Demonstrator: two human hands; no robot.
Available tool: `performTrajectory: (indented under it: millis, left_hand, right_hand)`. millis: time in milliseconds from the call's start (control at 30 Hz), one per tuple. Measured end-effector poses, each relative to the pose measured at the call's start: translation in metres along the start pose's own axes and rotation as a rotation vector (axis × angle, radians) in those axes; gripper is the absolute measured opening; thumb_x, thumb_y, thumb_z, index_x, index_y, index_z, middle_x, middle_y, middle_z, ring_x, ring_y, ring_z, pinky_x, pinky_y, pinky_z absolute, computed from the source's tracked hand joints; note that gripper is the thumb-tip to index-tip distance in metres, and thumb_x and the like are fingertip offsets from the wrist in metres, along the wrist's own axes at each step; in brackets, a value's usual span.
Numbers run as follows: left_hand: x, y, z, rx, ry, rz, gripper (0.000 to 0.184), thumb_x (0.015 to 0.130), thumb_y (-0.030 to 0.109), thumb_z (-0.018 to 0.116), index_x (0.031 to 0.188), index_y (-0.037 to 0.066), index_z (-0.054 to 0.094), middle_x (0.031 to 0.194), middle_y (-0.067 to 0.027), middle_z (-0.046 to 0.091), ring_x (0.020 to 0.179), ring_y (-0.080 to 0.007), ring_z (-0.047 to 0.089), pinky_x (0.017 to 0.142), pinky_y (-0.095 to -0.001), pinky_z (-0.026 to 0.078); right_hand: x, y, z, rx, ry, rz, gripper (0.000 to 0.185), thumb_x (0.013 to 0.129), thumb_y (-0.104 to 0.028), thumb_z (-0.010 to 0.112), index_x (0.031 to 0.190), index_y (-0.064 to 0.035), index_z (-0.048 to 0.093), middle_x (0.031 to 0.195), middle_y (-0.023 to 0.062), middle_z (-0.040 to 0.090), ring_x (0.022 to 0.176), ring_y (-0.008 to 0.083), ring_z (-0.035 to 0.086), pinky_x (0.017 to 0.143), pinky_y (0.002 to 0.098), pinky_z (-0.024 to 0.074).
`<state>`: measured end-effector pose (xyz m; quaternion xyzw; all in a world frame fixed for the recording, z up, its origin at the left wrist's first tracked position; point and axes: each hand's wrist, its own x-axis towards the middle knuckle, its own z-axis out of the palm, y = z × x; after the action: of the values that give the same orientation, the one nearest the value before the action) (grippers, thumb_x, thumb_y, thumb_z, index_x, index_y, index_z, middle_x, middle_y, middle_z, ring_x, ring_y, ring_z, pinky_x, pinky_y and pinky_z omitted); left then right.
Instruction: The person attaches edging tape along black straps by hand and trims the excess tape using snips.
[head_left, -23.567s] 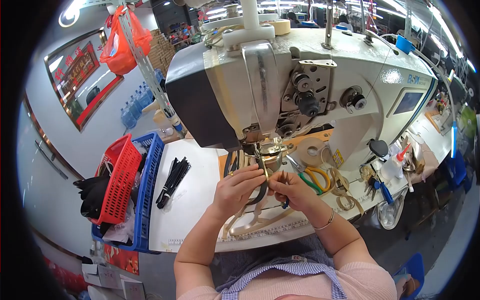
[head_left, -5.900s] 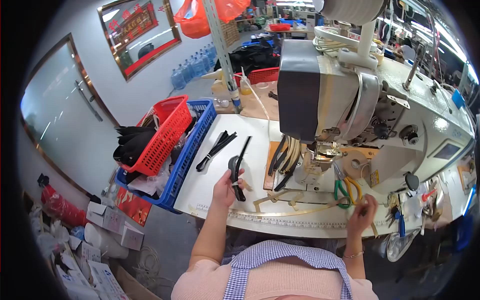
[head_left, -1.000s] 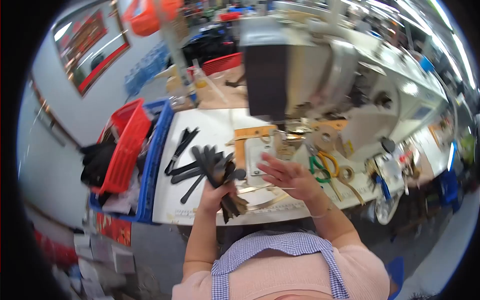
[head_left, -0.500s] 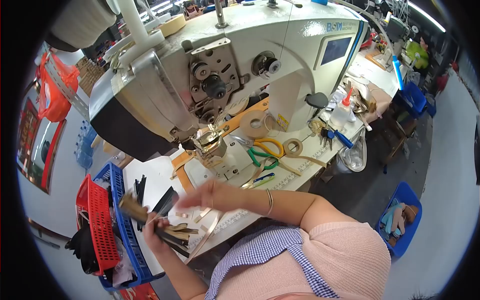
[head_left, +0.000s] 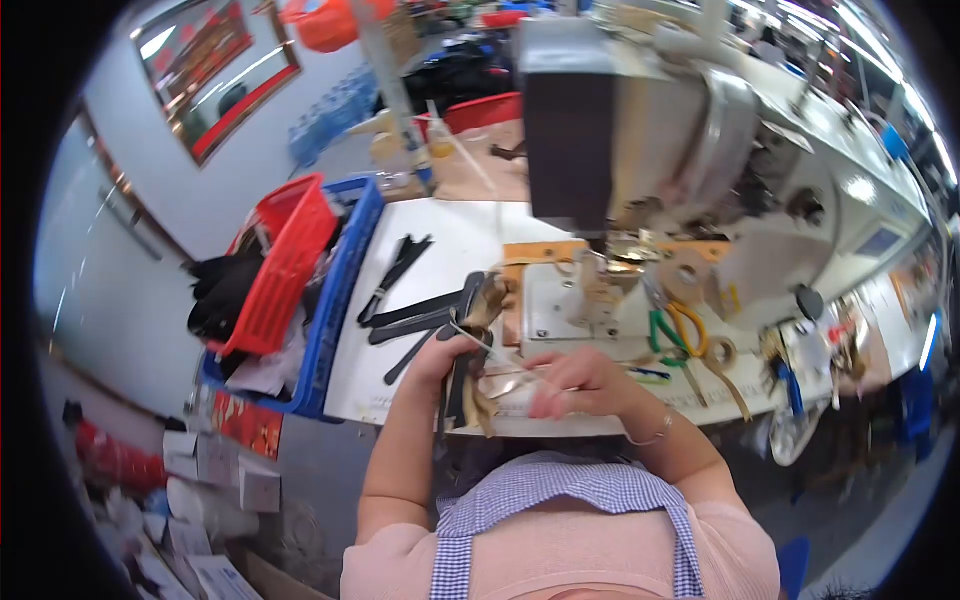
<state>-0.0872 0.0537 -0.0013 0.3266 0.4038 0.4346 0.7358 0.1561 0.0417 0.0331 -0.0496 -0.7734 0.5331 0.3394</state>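
Note:
A bundle of black and tan strips point(head_left: 470, 320) is gripped in my left hand point(head_left: 447, 357), whose fingers wrap round its middle. From the bundle a thin pale band point(head_left: 492, 350) stretches across to my right hand point(head_left: 580, 385). The fingers of that hand are pinched at the end of the band, a little blurred. More black strips point(head_left: 400, 325) lie on the white table point(head_left: 400, 215), left of the bundle. The sewing machine point(head_left: 690, 140) stands just beyond my hands, its needle area point(head_left: 630, 250) behind the right one.
Green- and yellow-handled scissors point(head_left: 680, 330) and a roll of tape point(head_left: 720, 352) lie on the right. On the left, a red basket point(head_left: 285, 265) and a blue basket point(head_left: 345, 290) hold dark pieces. A bottle point(head_left: 438, 135) stands behind. Boxes point(head_left: 225, 460) sit on the floor.
The view has swung left, so the machine now appears farther right. My left hand still grips the bundle, now more upright. My right hand has drawn away from it with the band stretched between.

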Motion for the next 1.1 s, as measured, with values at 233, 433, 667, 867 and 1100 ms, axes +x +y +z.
performTrajectory:
  millis: [233,433,667,867,1100]
  left_hand:
    - [0.021,-0.041,0.020,1.249,0.432,0.727,0.070,0.076,0.014,0.064,0.136,0.011,0.028,0.091,-0.0192,0.061,0.080,-0.0354,0.061,0.067,-0.0399,0.048]
    - [0.022,-0.010,0.050,1.214,0.240,0.457,0.074,0.078,0.017,0.060,0.141,0.014,0.021,0.089,-0.0217,0.061,0.078,-0.0359,0.062,0.065,-0.0416,0.048]
    - [0.003,-0.011,-0.005,0.167,0.295,0.303,0.021,0.078,0.015,0.065,0.090,0.001,0.054,0.063,-0.0029,0.053,0.051,-0.0125,0.053,0.050,-0.0248,0.045]
    - [-0.017,-0.015,0.029,-0.014,0.109,0.597,0.026,0.089,0.028,0.049,0.089,0.002,0.053,0.060,-0.0033,0.053,0.053,-0.0116,0.052,0.053,-0.0245,0.045]
    - [-0.020,-0.014,0.033,1.309,0.006,0.260,0.030,0.086,0.026,0.053,0.098,0.000,0.059,0.076,-0.0189,0.062,0.069,-0.0282,0.061,0.063,-0.0356,0.047]
  right_hand:
    - [0.018,0.006,0.015,-0.110,0.295,0.005,0.017,0.082,-0.020,0.063,0.083,-0.0034,0.069,0.074,0.0087,0.065,0.067,0.0166,0.061,0.075,0.0304,0.0491]
    - [0.059,-0.005,0.052,-0.537,-0.123,-0.207,0.018,0.081,-0.021,0.063,0.088,-0.0048,0.068,0.082,0.0118,0.066,0.072,0.0235,0.062,0.066,0.0306,0.0496]
    - [0.025,0.053,0.011,0.823,0.464,-0.080,0.025,0.087,-0.009,0.055,0.110,0.0004,0.058,0.119,0.0140,0.055,0.111,0.0234,0.053,0.093,0.0324,0.0434]
    - [0.026,0.063,0.010,0.728,0.555,0.309,0.065,0.080,-0.034,0.066,0.128,0.0022,0.041,0.126,0.0110,0.049,0.119,0.0215,0.046,0.100,0.0320,0.0362]
    - [0.063,0.023,-0.022,-0.134,0.141,0.419,0.063,0.066,-0.023,0.074,0.118,0.0028,0.050,0.105,0.0088,0.058,0.100,0.0180,0.054,0.087,0.0294,0.0414]
